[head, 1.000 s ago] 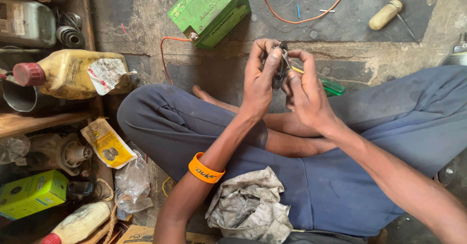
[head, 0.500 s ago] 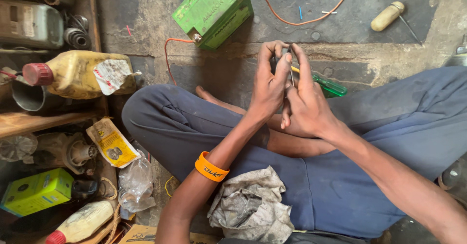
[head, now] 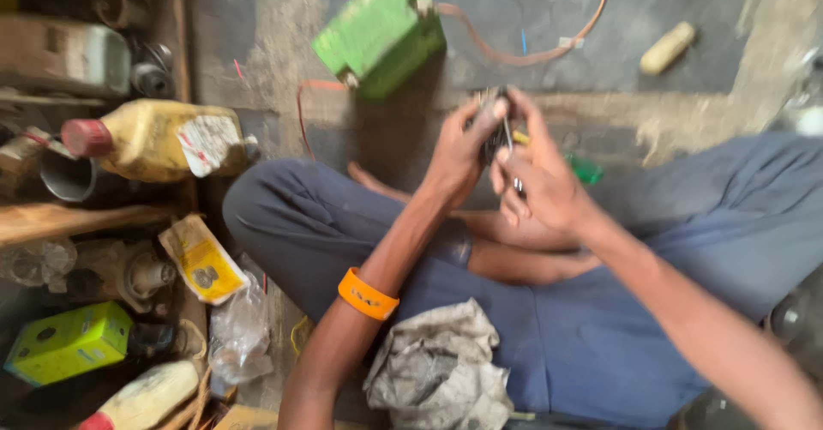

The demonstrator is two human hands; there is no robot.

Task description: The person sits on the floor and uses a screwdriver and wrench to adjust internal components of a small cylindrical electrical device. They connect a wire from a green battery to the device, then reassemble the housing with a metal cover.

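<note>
Down in the lap lay a crumpled grey rag (head: 441,370). Just above it, the left hand (head: 459,151) and the right hand (head: 540,186) were closed together around a small dark part (head: 497,134), held over the crossed legs. Off to the left sat a yellow packet (head: 201,258), a green box (head: 69,340) and a yellow bottle (head: 159,138) with a white label and red cap. Farther away on the floor stood a green battery (head: 381,31) with orange wire.

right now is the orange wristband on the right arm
No, the orange wristband sits on the left arm, below the left hand that holds a small dark part together with the right hand.
</note>
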